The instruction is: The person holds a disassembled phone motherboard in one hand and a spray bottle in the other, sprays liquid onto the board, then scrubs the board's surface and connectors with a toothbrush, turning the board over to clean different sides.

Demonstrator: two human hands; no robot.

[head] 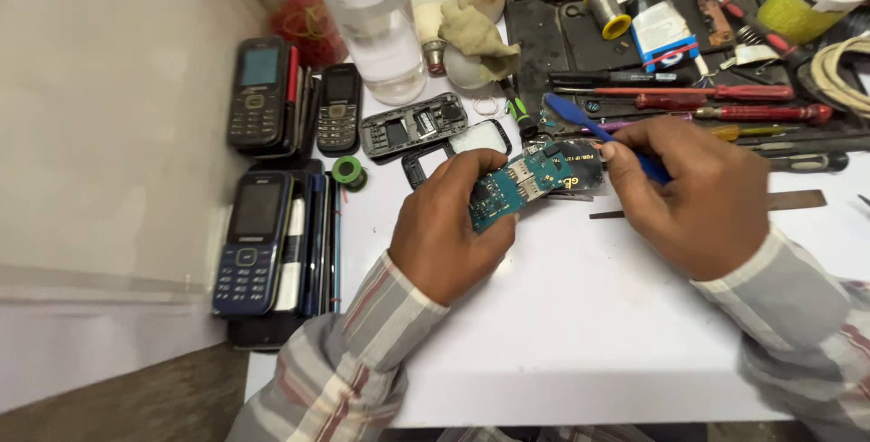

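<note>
You see a white, smooth work table filling the middle and the right of the frame. At the left stands a pale, frosted panel. In the lower left corner shows a brown, rough floor. The light is soft and even.

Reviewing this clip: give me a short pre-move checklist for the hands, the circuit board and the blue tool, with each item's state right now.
1. Left hand grips the circuit board above the table: ok.
2. Right hand holds the blue pry tool: ok.
3. Tool's flat end touching the board: not ok, it points away, toward the red screwdrivers.
4. Board's component side faces up: ok.
5. Phone back housing lies clear of the hands: ok.
6. Firmness of the grip on the board: cannot tell.
</note>
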